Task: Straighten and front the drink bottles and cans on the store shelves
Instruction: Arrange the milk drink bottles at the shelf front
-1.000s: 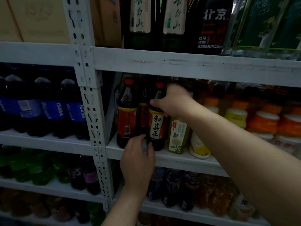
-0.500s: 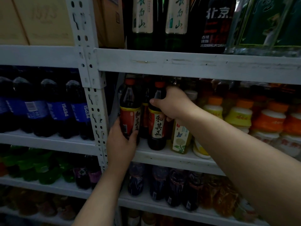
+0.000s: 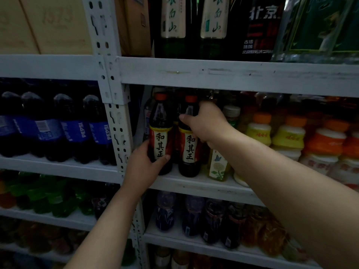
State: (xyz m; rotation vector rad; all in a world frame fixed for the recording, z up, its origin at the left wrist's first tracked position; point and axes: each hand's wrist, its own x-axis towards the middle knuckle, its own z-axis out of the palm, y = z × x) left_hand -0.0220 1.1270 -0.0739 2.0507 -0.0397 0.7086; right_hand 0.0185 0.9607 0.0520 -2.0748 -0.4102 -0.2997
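Our left hand [image 3: 143,165] wraps low round the left bottle [image 3: 161,131], thumb across its label. Touching beside it stands the right bottle [image 3: 189,146], with our right hand [image 3: 206,123] curled over its shoulder. Two dark bottles, upright at the shelf [image 3: 194,185] front, labels facing us: any twist looks to be about that upright axis.

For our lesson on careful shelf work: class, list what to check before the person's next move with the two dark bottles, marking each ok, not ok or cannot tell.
1. The left hand grips the left dark bottle low down: ok.
2. The right hand grips the right dark bottle at its shoulder: ok.
3. Both labels face front: ok.
4. Both stand upright on the shelf: ok.
5. Row behind them filled: cannot tell, too dark.
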